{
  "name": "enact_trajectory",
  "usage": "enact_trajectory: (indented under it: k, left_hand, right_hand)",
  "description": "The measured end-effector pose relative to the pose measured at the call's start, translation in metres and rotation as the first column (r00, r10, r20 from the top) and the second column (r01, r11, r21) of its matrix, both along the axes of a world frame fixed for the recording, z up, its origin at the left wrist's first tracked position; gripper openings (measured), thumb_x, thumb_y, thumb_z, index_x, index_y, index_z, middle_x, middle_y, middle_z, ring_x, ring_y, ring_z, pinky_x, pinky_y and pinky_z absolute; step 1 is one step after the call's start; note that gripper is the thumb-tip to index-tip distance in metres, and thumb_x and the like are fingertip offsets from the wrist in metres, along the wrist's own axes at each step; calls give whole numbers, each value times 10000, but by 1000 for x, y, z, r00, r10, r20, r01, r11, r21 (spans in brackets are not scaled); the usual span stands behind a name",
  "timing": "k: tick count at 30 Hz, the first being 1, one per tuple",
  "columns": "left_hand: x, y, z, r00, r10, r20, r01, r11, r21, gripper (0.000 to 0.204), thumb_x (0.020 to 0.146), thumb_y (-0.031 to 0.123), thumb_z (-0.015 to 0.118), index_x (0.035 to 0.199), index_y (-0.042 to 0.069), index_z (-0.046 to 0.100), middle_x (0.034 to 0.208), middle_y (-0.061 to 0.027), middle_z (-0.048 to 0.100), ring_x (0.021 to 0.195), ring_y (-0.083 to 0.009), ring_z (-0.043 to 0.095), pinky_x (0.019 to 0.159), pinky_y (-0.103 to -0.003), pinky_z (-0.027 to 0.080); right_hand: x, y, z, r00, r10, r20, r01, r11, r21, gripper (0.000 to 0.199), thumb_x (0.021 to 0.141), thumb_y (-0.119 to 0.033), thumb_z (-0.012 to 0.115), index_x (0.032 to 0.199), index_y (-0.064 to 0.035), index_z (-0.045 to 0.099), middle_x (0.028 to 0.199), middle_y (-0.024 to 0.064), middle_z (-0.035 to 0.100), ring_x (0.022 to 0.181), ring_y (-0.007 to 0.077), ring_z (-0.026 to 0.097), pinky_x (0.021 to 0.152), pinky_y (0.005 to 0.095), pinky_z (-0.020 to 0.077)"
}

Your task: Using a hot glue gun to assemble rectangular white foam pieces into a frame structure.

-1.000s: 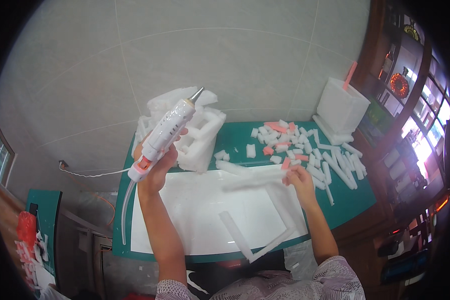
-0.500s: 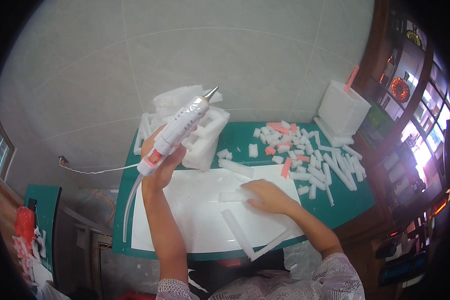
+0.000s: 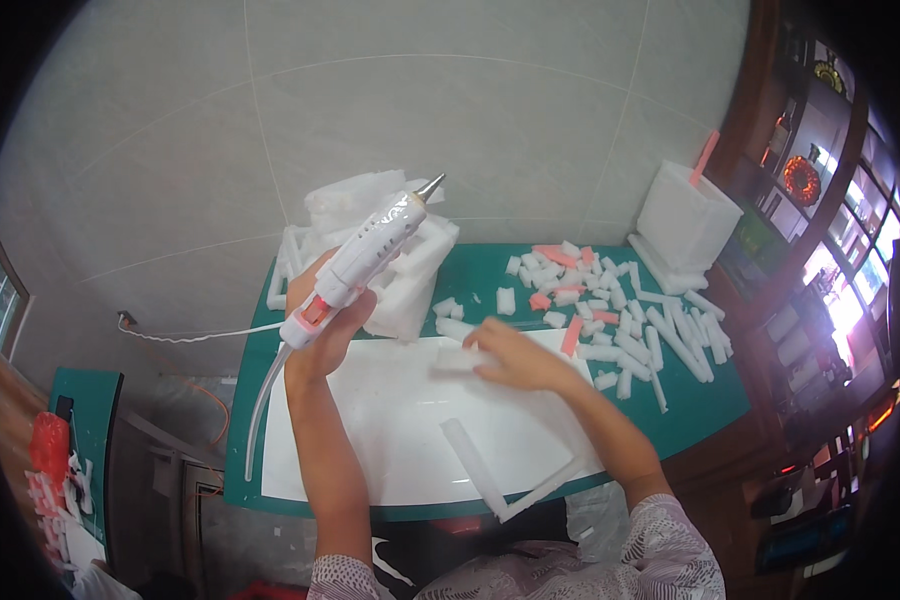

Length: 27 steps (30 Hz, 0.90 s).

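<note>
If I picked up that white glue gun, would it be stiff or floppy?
The glue gun is probably stiff: its body looks like hard plastic. The thin stick trailing from its back curves, so might bend. The cord reaches the wall, so could tug.

A white glue gun (image 3: 365, 260) with a red-orange part slants diagonally, its metal nozzle (image 3: 431, 187) pointing up and rightward. A short, blurred white foam piece (image 3: 454, 361) is near the white sheet's (image 3: 400, 460) far edge.

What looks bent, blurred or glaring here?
Head view: wall tile lines bow and corners go black; the right hand and the white foam piece it holds look smeared; bright panes at right glare; the white board shows small glints.
</note>
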<state>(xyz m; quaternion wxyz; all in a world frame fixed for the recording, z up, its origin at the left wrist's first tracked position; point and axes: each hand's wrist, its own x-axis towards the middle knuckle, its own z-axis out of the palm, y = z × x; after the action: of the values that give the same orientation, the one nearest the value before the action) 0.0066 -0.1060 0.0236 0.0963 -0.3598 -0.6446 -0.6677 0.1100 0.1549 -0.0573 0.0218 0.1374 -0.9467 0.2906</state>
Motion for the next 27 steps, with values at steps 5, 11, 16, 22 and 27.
enact_trajectory:
  k: [5,11,16,22,27]
  left_hand:
    - [-1,-1,7,996,-40,-82,37,998,-42,398,701,53,670,1094,4,637,981,-132,671,883,-263,641,809,-326,490]
    - [2,-8,-1,974,-69,-216,30,984,-176,332,730,65,673,1057,9,647,1018,-161,679,928,-321,661,806,-339,505]
    - [14,-2,17,941,-118,-319,61,981,-182,336,737,176,668,1011,-18,657,944,-124,680,781,-206,620,676,-284,476]
    - [8,1,15,906,-142,-398,68,979,-194,277,769,96,666,1027,-5,661,1011,-162,694,866,-288,690,753,-321,529]
    - [6,3,7,971,-17,-238,-2,997,-79,465,739,367,703,920,-57,643,690,-42,559,559,-94,513,488,-232,370]
  right_hand:
    - [16,-4,105,974,-101,-203,46,965,-260,355,821,-158,691,1122,-20,561,1041,133,623,942,229,612,830,340,475]
    - [24,-3,108,913,-208,-351,-47,802,-596,427,830,-142,719,1207,-16,564,977,96,673,897,137,635,801,270,494]
    - [31,2,119,914,-244,-324,6,806,-591,435,829,-139,722,1219,-18,571,938,99,685,879,152,646,801,268,491]
    - [26,8,134,896,-276,-348,31,821,-570,433,841,-176,711,1222,-24,572,928,105,692,869,155,651,777,268,492]
    - [56,12,136,965,-90,-245,11,952,-305,354,871,-186,669,1168,-36,549,992,107,659,899,189,643,800,294,487]
